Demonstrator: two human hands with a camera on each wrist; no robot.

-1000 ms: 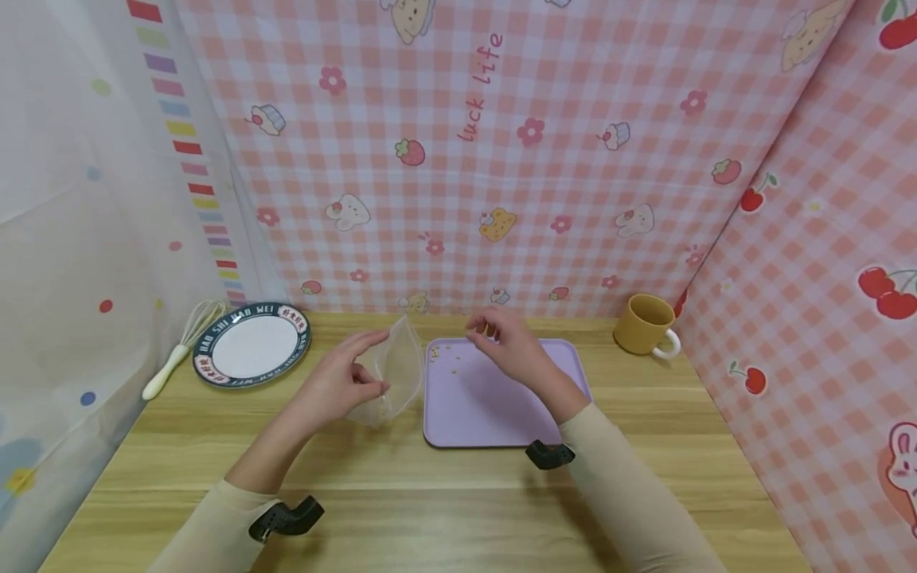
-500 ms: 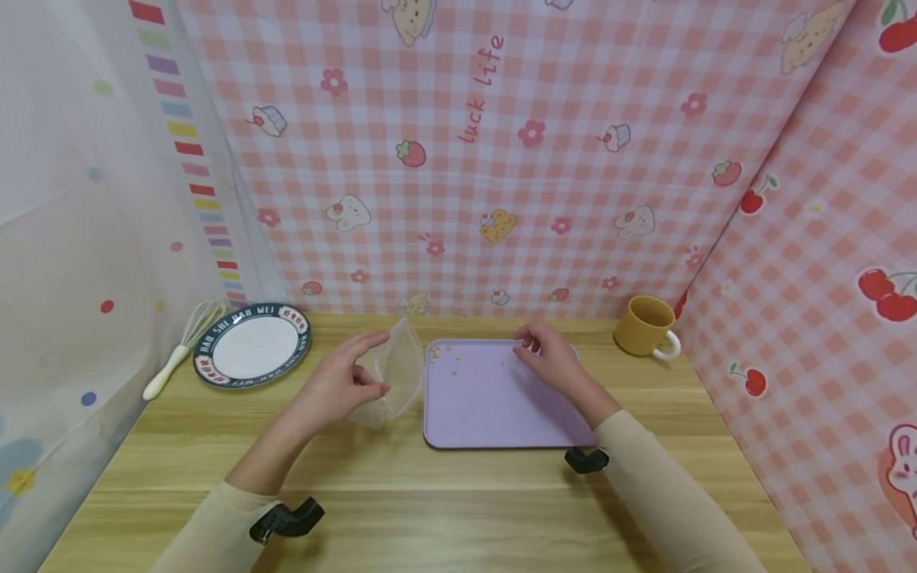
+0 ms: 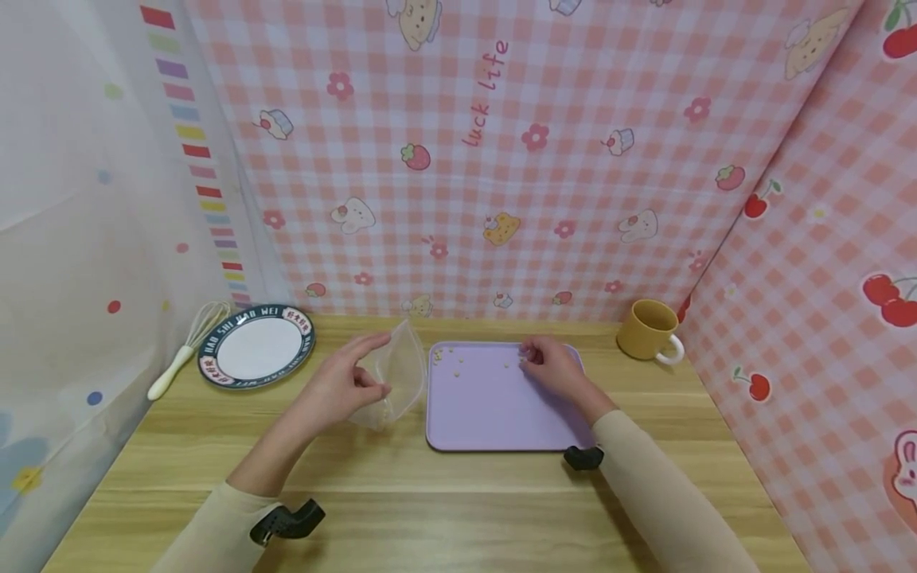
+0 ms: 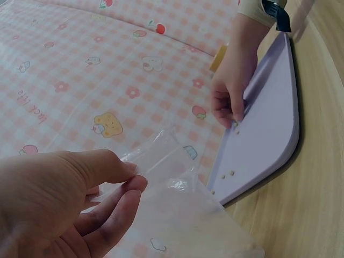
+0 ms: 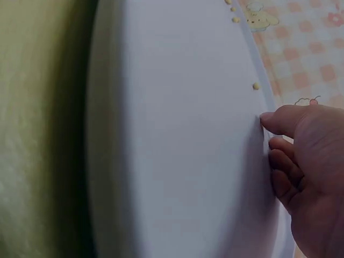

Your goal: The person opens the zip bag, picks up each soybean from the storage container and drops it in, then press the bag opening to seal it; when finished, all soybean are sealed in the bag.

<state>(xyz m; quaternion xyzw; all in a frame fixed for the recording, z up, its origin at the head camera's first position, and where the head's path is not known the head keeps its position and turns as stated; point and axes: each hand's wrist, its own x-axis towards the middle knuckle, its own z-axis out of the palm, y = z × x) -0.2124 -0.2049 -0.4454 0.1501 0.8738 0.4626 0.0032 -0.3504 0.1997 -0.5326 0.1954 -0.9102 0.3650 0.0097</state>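
A clear zip-style plastic bag (image 3: 404, 370) stands with its mouth apart, pinched along one side by my left hand (image 3: 344, 380), which stays left of the tray. On the lilac tray (image 3: 494, 414), my right hand (image 3: 555, 366) is down at the far edge. Its thumb and finger meet around a small yellow bean, mostly hidden by the fingertips; the other fingers curl in. Another yellow bean (image 5: 256, 86) lies just beside those fingertips. Several more beans (image 3: 439, 355) are scattered at the tray's far left corner. A few pale bits seem to sit low in the bag.
Far left on the wooden table (image 3: 430, 509) lie a whisk (image 3: 188, 350) with a pale handle and a white plate (image 3: 258, 346) with a dark patterned rim. A mustard mug (image 3: 647, 330) with a white handle stands at the back right. Checked cloth (image 3: 458, 199) hangs behind.
My right hand has moved from above the tray's left part near the bag to the right, then down to the far edge. My left hand and the bag hold still.
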